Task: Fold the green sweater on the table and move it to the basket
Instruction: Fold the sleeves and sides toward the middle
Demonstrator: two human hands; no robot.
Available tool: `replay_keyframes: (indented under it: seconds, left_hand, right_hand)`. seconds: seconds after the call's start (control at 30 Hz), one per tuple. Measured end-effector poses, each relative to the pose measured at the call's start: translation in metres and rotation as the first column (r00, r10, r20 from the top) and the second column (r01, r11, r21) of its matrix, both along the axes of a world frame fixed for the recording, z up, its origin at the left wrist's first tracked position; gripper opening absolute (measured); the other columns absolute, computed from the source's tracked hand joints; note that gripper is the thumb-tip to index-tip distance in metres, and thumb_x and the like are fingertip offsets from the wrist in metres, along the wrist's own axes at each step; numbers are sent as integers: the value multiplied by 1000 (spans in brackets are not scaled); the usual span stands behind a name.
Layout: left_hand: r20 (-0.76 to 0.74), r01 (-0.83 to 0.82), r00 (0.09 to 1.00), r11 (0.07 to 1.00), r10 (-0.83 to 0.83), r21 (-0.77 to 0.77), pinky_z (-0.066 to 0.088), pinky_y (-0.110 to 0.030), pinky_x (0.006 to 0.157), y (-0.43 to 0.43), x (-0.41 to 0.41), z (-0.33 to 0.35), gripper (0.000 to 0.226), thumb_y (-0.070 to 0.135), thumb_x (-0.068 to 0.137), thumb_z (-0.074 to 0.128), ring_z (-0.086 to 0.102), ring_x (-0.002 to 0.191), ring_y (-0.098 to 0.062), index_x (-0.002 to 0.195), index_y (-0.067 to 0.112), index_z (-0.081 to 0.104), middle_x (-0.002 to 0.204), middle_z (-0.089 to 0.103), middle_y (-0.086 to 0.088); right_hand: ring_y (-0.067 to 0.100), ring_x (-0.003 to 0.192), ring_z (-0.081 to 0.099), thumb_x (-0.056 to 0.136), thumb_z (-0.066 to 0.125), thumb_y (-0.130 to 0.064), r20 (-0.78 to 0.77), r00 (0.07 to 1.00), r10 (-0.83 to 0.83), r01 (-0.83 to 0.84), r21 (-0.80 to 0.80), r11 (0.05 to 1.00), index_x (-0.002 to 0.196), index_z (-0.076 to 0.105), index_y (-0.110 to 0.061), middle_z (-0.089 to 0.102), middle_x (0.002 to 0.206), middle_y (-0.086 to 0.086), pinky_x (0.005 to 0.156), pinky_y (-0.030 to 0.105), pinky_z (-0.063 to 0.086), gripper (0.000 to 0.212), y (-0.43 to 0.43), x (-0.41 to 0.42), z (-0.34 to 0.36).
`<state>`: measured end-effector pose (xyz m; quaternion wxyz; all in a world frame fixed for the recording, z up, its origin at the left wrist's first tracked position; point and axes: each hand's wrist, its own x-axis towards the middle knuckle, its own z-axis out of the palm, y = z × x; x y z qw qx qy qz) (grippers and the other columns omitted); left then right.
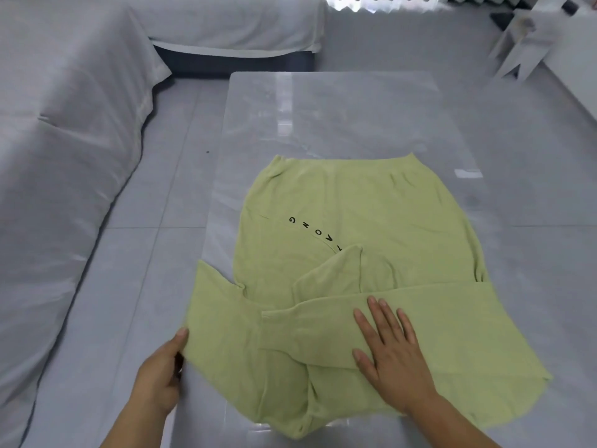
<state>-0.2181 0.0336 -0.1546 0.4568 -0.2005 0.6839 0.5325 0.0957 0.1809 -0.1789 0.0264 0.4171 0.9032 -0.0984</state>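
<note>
The green sweater (349, 227) lies spread on the glossy grey table (339, 111), hem at the far end, black letters showing on its front. One sleeve is folded across the near part of the body. My right hand (391, 354) lies flat, fingers spread, on that folded sleeve. My left hand (161, 373) pinches the sweater's left sleeve edge at the table's left side, thumb on top. No basket is in view.
A sofa under a white cover (64, 140) runs along the left, with another covered piece (232, 24) at the back. A white stool or small stand (523, 43) is at the far right. Grey tiled floor (155, 195) surrounds the table.
</note>
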Motion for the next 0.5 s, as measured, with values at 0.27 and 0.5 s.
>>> replay_keyframes:
  seconds: [0.27,0.5]
  left_hand:
    - [258,-508,859,801,443,316,47,-34,92,6,-27,11,42,10,50,80,64,95,-16,89,16,66,91,73,-1]
    - [286,-437,888,854,360,282,56,-30,62,3,-39,31,68,20,17,87,67,61,-16,78,13,58,66,72,-4]
  right_hand:
    - [24,138,25,94,16,-52,-38,999,15,-15,2,1000,143,27,-20,31,149,12,108,48,21,59,1,2,-3]
    - [25,137,26,94,15,-52,-55,998,22,-22,0,1000,143,25,-21,31,149,12,108,48,21,59,1,3,-4]
